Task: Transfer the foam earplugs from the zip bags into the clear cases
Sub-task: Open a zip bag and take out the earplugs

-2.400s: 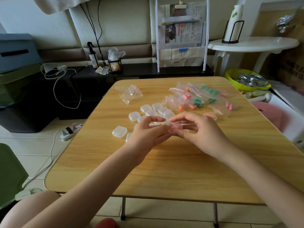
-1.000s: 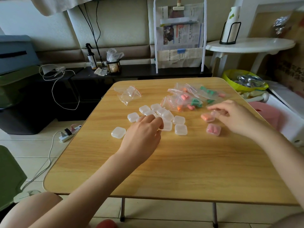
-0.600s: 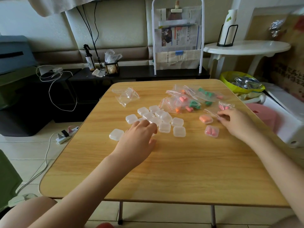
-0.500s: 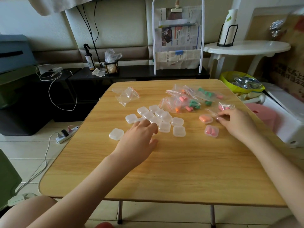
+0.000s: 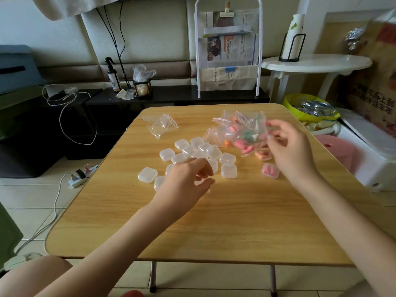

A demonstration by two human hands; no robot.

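Nearest the camera, two bare forearms reached in over the near edge of the wooden table. The left hand sat over the near side of the cluster of empty clear cases, its fingers and thumb curled toward each other around something small and pale that may have been one of those cases (the fingers hid too much of it to be sure, so whether it gripped anything I could not tell). A lone case lay just left of that hand, toward the table's left edge. To the right of the cluster, a closed case with pink earplugs rested on the tabletop beside the right wrist, and a second filled case holding orange earplugs lay just beyond it, partly under a bag. The right hand was raised above the table's right half, fingertips pinching the edge of a zip bag that held pink earplugs and hung down to its left. Behind and under that bag lay the pile of other filled zip bags with orange, pink and green plugs, toward the far right corner. An empty zip bag lay crumpled near the far left corner.
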